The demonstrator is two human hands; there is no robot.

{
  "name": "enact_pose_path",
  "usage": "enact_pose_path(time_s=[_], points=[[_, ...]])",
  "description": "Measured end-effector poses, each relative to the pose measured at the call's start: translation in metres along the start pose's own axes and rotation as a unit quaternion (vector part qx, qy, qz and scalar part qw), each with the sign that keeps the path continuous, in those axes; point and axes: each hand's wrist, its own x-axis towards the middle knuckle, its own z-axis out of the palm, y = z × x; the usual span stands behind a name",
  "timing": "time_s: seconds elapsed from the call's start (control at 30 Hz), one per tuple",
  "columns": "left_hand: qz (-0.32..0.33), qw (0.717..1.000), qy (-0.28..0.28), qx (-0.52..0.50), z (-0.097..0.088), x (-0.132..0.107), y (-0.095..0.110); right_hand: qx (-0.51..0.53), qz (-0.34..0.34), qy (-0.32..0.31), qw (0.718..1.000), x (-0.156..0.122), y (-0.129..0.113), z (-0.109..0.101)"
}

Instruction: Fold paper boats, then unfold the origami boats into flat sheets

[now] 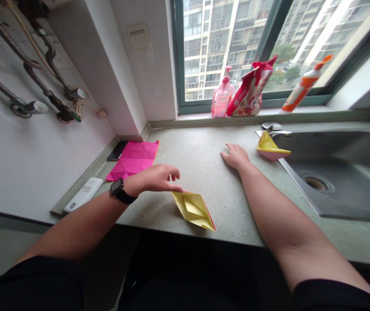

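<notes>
A yellow folded paper boat [193, 207] with a red edge lies near the front rim of the counter, its hollow facing up. My left hand [163, 177], a black watch on its wrist, is just beyond the boat's left tip. Its thumb reaches to that tip, touching or nearly so; the fingers are loosely bent and apart from the thumb, gripping nothing. Farther back, my right hand [236, 156] rests on the counter with fingers spread and holds nothing. To its right, a second paper boat [271, 147], yellow and pink, sits by the sink's corner.
A creased pink paper sheet [136, 157] partly covers a dark phone [117, 150] at the left wall. Nearer is a white device [84, 194]. The steel sink [350, 172] is on the right. A pump bottle [222, 99], red bag [253, 90] and orange-white bottle [303, 88] line the windowsill.
</notes>
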Motion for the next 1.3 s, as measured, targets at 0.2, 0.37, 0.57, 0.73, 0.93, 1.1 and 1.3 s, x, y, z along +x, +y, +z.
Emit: enact_pose_path(time_s=[0.2,0.37,0.57,0.73,0.93,1.1,1.3], points=[[0.035,0.988,0.006,0.153,0.030,0.014,0.031,0.000,-0.010,-0.010,1.000,-0.001,-0.002,-0.002],[0.026,0.984,0.040,0.174,0.023,0.012,0.021,0.004,-0.016,-0.005,1.000,0.000,-0.003,-0.001],[0.008,0.990,0.030,0.136,0.009,0.001,0.017,0.034,-0.037,0.008,0.999,-0.005,-0.013,0.001],[0.083,0.991,0.075,0.073,-0.004,-0.006,0.017,0.065,-0.101,0.010,0.993,-0.012,-0.031,0.001],[0.150,0.979,0.139,0.017,-0.014,-0.007,0.015,0.213,-0.192,-0.019,0.958,-0.025,-0.059,-0.006],[0.128,0.977,0.164,-0.056,-0.025,0.005,0.014,0.441,-0.224,-0.209,0.844,-0.043,-0.084,-0.017],[0.092,0.965,0.197,-0.145,-0.046,0.019,0.005,0.473,-0.233,-0.427,0.735,-0.061,-0.101,-0.019]])
